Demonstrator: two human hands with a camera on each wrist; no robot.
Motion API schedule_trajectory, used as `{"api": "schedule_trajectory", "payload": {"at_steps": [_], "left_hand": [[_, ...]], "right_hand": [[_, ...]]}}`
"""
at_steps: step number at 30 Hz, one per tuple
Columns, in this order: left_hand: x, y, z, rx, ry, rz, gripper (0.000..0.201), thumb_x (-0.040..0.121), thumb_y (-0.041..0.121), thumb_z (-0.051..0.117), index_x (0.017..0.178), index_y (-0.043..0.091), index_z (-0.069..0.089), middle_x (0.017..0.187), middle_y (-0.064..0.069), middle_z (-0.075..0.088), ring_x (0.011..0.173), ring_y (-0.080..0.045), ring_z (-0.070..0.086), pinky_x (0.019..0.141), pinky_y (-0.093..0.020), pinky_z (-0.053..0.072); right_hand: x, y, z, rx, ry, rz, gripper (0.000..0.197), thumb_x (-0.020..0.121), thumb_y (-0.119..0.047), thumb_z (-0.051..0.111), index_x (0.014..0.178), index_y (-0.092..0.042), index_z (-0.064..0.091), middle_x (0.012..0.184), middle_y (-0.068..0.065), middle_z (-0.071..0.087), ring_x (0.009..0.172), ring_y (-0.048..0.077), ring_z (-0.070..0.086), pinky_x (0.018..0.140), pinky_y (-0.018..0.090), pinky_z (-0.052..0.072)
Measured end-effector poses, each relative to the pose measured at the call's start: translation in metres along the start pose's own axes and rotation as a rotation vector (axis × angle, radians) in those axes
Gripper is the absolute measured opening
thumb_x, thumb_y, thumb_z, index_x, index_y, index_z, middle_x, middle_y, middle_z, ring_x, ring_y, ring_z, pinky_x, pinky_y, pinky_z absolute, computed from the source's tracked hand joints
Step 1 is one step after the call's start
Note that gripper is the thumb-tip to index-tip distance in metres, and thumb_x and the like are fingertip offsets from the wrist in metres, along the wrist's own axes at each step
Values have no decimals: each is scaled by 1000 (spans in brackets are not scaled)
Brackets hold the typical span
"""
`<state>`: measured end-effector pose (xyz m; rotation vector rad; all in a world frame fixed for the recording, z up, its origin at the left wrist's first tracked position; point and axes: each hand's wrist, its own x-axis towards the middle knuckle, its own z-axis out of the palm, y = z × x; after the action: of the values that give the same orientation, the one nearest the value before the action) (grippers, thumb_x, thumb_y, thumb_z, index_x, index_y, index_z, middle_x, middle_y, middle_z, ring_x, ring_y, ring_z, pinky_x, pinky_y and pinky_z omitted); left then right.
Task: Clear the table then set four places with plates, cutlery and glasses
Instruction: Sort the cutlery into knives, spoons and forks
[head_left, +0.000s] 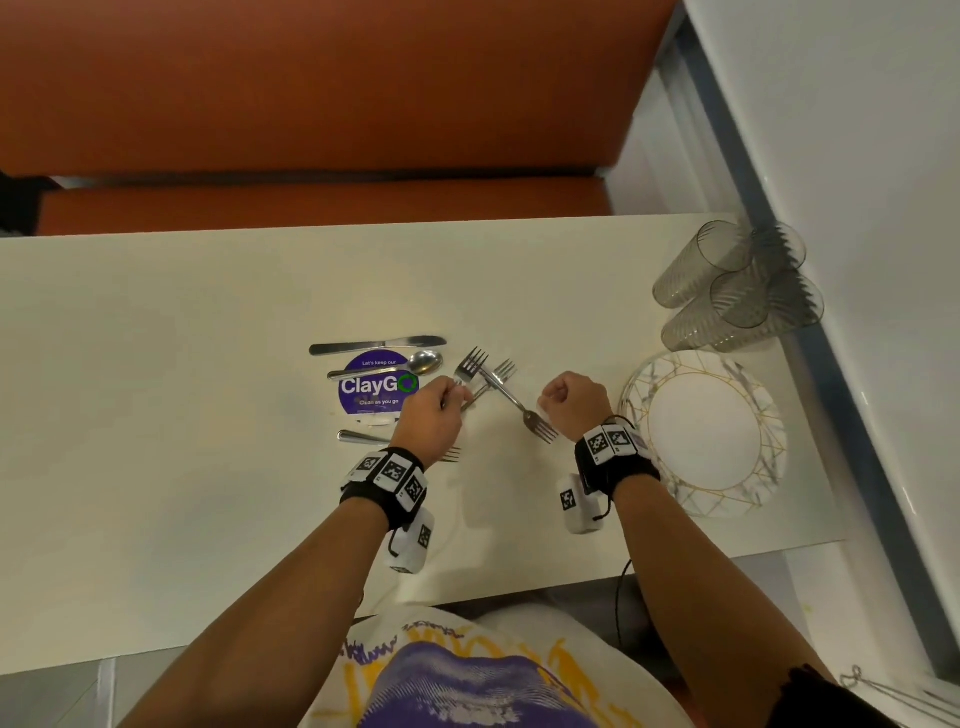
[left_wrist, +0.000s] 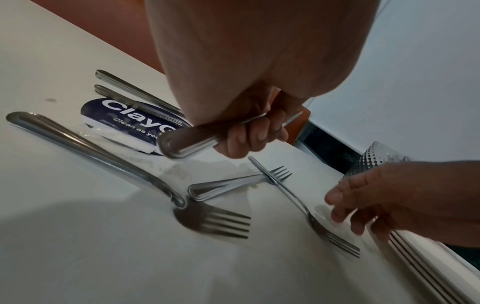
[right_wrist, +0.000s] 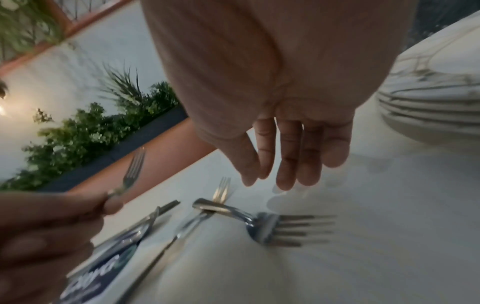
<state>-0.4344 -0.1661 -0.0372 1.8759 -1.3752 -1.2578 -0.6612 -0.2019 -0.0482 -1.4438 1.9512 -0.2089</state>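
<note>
While a fork is gripped by its handle in the left hand, with the fingers curled round the metal and the prongs lifted off the white table, nothing is held in the right hand; its fingers are seen hanging loosely, pointed down, in the right wrist view. Just below that hand, two more forks are crossed on the table, and a fourth fork is partly hidden under the left wrist. A knife and a spoon are laid side by side at the far edge of a purple sticker. A stack of patterned plates is set to the right, near the table's edge. Beyond the plates, four ribbed glasses are grouped close together by the wall.
</note>
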Motion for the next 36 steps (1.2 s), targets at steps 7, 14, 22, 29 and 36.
{"api": "schedule_trajectory", "payload": {"at_steps": [7,14,22,29,36], "left_hand": [[5,6,13,-114,15,-46,28,109,18,44,105,13,71,63,10,49,52,-4,40,50,-18,34],[14,16,19,-116,39,11,27,109,17,44,110,17,71,78,2,61,64,-12,51,64,-25,44],[39,40,4,-42,66,151,25,107,13,47,109,11,72,87,1,76,84,-14,73,85,-26,56],[32,54,-10,-108,-140,39,25,108,13,46,108,13,71,81,-6,77,67,-22,74,62,-31,56],[12,50,-14,-362,-115,-71,31,109,12,43,103,3,72,57,-2,51,42,-6,40,44,-17,32]], "right_hand": [[-9,10,0,-207,-141,93,48,75,-50,81,95,-8,69,89,7,69,85,26,68,77,35,58],[0,21,-11,-137,-75,31,20,85,-36,76,86,-16,76,91,2,74,88,23,69,75,28,55],[17,-18,-65,45,18,-318,8,91,-16,67,91,-12,73,79,0,74,76,15,64,75,26,48],[12,-71,-54,225,56,-419,4,88,-15,74,89,-12,75,75,0,73,69,9,65,71,14,47],[4,-89,-22,363,140,-390,27,83,-21,79,102,-22,60,72,4,68,68,17,67,66,24,54]]}}
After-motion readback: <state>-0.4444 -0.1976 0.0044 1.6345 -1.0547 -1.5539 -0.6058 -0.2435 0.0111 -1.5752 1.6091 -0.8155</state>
